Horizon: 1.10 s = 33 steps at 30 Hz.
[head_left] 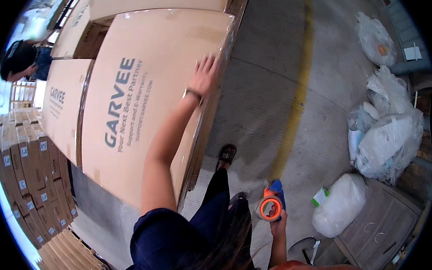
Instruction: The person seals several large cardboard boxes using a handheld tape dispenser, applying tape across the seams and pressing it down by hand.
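Observation:
My left hand (205, 76) lies flat, fingers stretched out, on top of a large cardboard box (169, 50), close to its right edge. Dark print covers the middle of the box, and shiny clear film or tape runs along its rim. Down at my right side, my right hand (279, 222) is closed round a tape dispenser (271, 197) with orange and blue parts and a roll of tape. The dispenser hangs over the floor, apart from the box. Part of my right fingers shows through the orange ring.
Another large box (59, 108) adjoins on the left, with more behind. Stacked cartons (29, 167) stand at far left, near a person (22, 59). A yellow floor line (298, 97) runs along the right. Filled plastic bags (387, 144) and a grey-brown cabinet (381, 219) line the right side.

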Tool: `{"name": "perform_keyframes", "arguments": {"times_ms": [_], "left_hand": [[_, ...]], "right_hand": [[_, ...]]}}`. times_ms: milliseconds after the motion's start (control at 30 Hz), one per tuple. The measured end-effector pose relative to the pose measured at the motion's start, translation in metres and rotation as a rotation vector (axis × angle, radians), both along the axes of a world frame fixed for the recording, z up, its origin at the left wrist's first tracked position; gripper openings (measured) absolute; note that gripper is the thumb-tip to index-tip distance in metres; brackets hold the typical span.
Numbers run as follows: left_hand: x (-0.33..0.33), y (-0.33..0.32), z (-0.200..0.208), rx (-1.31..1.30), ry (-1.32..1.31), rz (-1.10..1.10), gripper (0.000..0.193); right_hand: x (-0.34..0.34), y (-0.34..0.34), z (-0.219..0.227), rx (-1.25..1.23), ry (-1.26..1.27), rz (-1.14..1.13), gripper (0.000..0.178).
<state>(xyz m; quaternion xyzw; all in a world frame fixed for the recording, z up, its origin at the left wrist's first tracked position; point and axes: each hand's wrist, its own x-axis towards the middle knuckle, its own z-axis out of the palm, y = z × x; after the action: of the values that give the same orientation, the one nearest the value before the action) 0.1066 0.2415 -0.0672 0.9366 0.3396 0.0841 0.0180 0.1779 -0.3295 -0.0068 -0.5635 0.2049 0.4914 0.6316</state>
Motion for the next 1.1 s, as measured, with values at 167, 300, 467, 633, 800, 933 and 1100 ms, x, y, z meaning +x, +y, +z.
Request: {"name": "perform_keyframes", "arguments": {"times_ms": [167,300,467,633,800,933,1100], "left_hand": [[-0.198,-0.208,0.005,-0.166,-0.096,0.136,0.05],[-0.317,-0.369,0.028,-0.224,-0.022,0.13,0.048],[-0.416,-0.445,0.025,-0.317,0.11,0.225,0.054],[-0.434,-0.425,0.025,-0.326,0.149,0.049,0.056],[-0.46,-0.4,0.031,-0.417,0.164,-0.454,0.08],[-0.445,-0.352,0.027,-0.269,0.265,-0.715,0.08],[-0.447,-0.346,0.029,-0.224,0.23,-0.79,0.077]], "right_hand": [[-0.031,-0.058,0.001,0.08,-0.066,0.093,0.041],[-0.063,-0.136,0.03,0.091,-0.061,0.085,0.041],[-0.103,-0.216,0.044,0.048,0.107,0.214,0.041],[-0.135,-0.248,-0.001,0.101,0.243,0.169,0.039],[-0.189,-0.208,-0.048,0.143,0.266,-0.144,0.039],[-0.203,-0.197,-0.116,0.282,-0.153,-0.14,0.039],[-0.203,-0.117,-0.124,0.236,-0.603,-0.117,0.04]]}}
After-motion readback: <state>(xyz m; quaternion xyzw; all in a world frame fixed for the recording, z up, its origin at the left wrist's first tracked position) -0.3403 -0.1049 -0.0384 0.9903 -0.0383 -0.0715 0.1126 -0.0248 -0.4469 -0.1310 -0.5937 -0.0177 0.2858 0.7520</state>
